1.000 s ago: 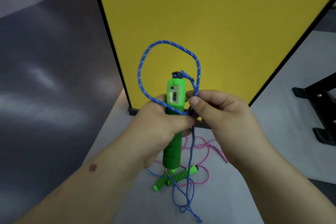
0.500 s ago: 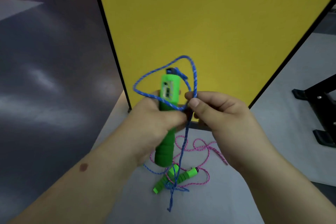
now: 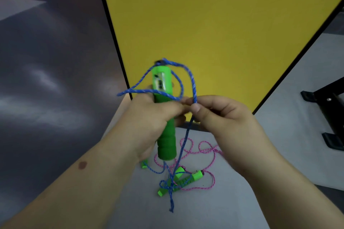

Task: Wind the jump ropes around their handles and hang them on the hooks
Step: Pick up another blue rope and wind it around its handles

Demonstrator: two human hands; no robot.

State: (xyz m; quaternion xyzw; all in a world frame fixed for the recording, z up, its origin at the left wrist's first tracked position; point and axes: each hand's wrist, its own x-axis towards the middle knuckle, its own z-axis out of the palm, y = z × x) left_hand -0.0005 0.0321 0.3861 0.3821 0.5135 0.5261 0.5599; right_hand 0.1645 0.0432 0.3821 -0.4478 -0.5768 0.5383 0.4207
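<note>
My left hand [image 3: 149, 117] grips a green jump rope handle [image 3: 164, 113] upright in front of me. Its blue rope [image 3: 192, 83] loops loosely around the handle's top, and the loose end hangs down toward the floor. My right hand [image 3: 223, 115] pinches the blue rope between thumb and forefinger just right of the handle. On the grey floor below lies a second jump rope with a pink cord [image 3: 202, 148] and green handles [image 3: 188, 179], tangled in a heap. No hooks are in view.
A tall yellow panel [image 3: 214, 24] with a black frame stands right behind the hands. A black metal stand foot [image 3: 327, 115] sits on the floor at the right. Dark flooring [image 3: 46, 80] lies to the left of the grey mat [image 3: 279, 154].
The blue loop over the handle has shrunk and dropped lower around the handle's top. The dangling rope end has risen off the floor as my right hand kept winding.
</note>
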